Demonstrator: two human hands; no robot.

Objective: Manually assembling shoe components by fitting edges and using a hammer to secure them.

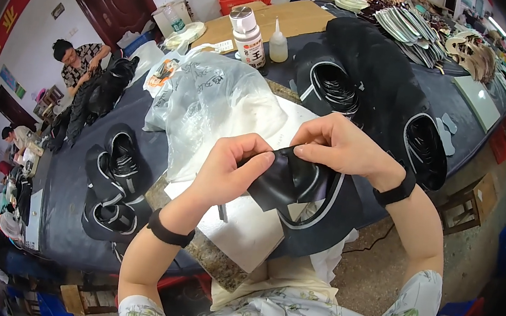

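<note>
My left hand [231,167] and my right hand [343,145] are close together, each pinching the upper edge of a black leather piece [276,184] between thumb and fingers. The piece hangs down from the grip, smooth and shiny, and looks like part of a shoe upper. Just below and to its right lies a larger black shoe upper [346,212] with a pale curved edge. White sheets [244,235] on a speckled stone slab [207,259] lie beneath my hands. Both wrists wear black bands.
A clear plastic bag [209,103] lies beyond my left hand. Behind it stand a spray can [247,39] and a squeeze bottle [278,45]. Black shoe uppers [115,186] lie at left, stacked black uppers [426,146] at right. Co-workers sit far left; a wooden stool [472,205] stands right.
</note>
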